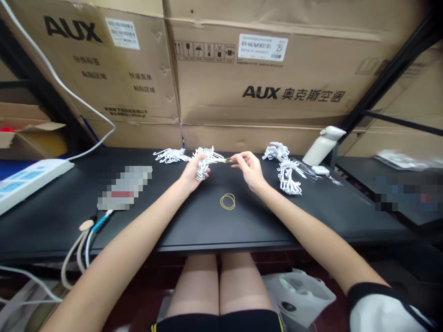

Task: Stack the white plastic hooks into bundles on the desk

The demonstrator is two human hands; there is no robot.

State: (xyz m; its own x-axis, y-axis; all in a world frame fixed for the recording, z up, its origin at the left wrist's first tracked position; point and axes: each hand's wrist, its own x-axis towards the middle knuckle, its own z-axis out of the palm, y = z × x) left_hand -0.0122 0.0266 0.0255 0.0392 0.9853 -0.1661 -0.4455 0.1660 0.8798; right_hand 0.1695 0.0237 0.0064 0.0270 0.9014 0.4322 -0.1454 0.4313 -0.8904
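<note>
My left hand (194, 171) is closed round a bunch of small white hooked pieces (203, 169). To its right, my right hand (246, 166) pinches a thin yellow rubber band (227, 160), which stretches across to the bunch. Two loops of yellow rubber band (227, 201) lie on the black table (200, 230) below the hands. Behind my left hand is another pile of white hooked pieces (170, 155). Further bunches of the pieces (290, 177) sit right of my right hand.
A white bottle (316, 146) stands at the back right beside a small white device (320, 170). At the left are a blurred flat object (126, 188) with a cable and a white power strip (32, 182). Large cardboard boxes (214, 101) line the back.
</note>
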